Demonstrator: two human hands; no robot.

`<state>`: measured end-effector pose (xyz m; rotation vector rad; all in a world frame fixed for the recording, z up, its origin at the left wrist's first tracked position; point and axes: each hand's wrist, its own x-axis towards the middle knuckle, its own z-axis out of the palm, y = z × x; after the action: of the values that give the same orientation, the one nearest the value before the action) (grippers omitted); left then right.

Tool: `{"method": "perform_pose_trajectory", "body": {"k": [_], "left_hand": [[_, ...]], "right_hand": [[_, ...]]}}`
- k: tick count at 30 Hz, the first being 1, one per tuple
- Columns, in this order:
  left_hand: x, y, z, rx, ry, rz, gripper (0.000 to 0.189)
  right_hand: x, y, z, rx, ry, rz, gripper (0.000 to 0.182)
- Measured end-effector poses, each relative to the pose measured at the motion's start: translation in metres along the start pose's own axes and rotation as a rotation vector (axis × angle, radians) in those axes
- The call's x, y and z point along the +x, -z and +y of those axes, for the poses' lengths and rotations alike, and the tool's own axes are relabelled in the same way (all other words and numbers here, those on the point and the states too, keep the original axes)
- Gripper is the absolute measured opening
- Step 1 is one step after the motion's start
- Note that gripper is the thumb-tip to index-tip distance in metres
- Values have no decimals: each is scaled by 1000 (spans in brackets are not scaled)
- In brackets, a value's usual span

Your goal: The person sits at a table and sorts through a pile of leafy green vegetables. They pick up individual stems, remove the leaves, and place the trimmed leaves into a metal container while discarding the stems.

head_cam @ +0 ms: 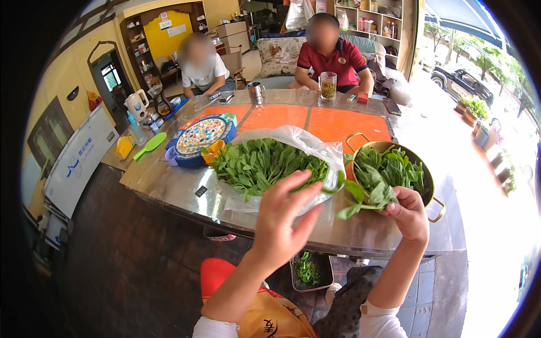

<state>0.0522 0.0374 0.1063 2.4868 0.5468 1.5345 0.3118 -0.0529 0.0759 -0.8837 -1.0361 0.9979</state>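
Observation:
My right hand (409, 213) pinches a leafy green sprig (372, 194) in front of a gold-coloured two-handled pot (430, 179). Loose greens (393, 164) fill much of that pot. With its fingers spread, my left hand (285, 217) hovers over the near right side of an opened clear plastic bag (334, 158) and appears to hold nothing. A large heap of leafy greens (266, 164) lies in the bag, partly covered from view by my left fingers. Under the table edge, a bin (329, 270) on the floor contains green scraps (306, 268).
A blue toy fishing game (224, 137) and green paddle (152, 144) lie on the metal-topped table (169, 179). Two people (207, 67) sit across; a glass mug (328, 86), a metal cup (255, 90) and a phone (392, 106) are near them. A kettle (136, 103) stands left.

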Motion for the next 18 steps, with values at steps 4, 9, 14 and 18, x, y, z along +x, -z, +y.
{"method": "perform_pose_trajectory", "body": {"k": [4,9,14,18], "left_hand": [[-12,-13,4,-110,149,-47,47],[-28,-9,-1,-636,595,-18,38],[-31,-1,-19,-631,667,95,26],[-32,4,-32,-159,450,130,15]], "right_hand": [[4,-13,2,71,-68,-140,16],[15,-19,13,149,-104,-136,13],[24,-25,25,184,-164,-88,11],[28,-34,29,68,-235,-220,13]]}}
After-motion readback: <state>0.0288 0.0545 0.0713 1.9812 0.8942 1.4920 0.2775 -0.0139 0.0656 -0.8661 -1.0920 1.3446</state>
